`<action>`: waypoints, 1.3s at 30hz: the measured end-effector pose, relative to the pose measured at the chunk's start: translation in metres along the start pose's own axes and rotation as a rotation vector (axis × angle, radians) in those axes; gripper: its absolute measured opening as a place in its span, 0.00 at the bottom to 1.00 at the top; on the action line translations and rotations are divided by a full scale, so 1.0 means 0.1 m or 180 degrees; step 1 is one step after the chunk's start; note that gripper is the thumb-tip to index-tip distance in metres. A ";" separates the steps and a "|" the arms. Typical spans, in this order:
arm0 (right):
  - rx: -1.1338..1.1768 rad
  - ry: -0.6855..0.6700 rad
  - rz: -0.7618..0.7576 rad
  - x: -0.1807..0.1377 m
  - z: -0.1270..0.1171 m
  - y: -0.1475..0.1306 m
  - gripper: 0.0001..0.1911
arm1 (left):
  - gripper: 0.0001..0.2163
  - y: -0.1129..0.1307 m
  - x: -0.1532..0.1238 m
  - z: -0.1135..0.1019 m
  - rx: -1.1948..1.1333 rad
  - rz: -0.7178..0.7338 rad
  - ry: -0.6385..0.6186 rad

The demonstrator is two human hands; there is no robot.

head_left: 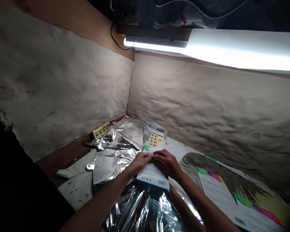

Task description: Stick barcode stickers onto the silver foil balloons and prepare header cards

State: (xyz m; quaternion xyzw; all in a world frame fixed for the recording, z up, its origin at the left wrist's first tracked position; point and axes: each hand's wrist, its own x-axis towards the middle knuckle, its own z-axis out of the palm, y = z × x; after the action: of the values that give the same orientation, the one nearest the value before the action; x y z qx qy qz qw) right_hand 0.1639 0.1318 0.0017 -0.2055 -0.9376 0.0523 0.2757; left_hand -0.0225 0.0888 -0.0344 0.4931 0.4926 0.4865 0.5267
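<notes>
My left hand and my right hand meet over a flat white printed package with a barcode and a blue lower edge. Both hands pinch its far end, fingers curled, thumbs close together. The package lies on crinkled silver foil bags that spread to the left and toward me. Just beyond my fingers sits a yellow label sheet under a clear plastic bag.
A stack of similar white packages with rainbow stripes lies at the right. Another yellow label sheet rests at the back left. Paper-covered walls enclose the corner, with a bright tube light overhead. White paper scraps lie at the left.
</notes>
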 end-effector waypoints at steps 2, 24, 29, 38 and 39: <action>-0.0065 0.0000 -0.0136 0.00 0.00 0.02 0.13 | 0.14 0.01 -0.01 0.01 -0.0095 -0.0069 -0.0024; 0.0920 0.0881 0.1539 -0.28 -0.15 -0.10 0.25 | 0.22 -0.01 -0.01 0.01 0.0044 -0.0098 0.0123; 0.1043 0.0123 0.1850 -0.22 0.05 0.13 0.47 | 0.16 0.07 -0.07 0.00 0.0341 0.0107 0.0046; 0.1452 0.1252 0.2477 -0.13 -0.18 0.33 0.56 | 0.10 0.21 -0.10 0.01 0.0818 0.0655 0.0188; 0.1734 0.1539 0.2585 -0.18 -0.22 0.24 0.56 | 0.10 0.24 -0.12 0.02 0.0837 0.0710 0.0189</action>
State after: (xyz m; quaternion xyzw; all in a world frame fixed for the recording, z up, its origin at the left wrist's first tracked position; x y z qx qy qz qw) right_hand 0.1981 0.1460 0.0060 -0.4784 -0.6452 0.3468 0.4843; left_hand -0.0213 0.0778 -0.0099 0.5948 0.5096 0.4876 0.3857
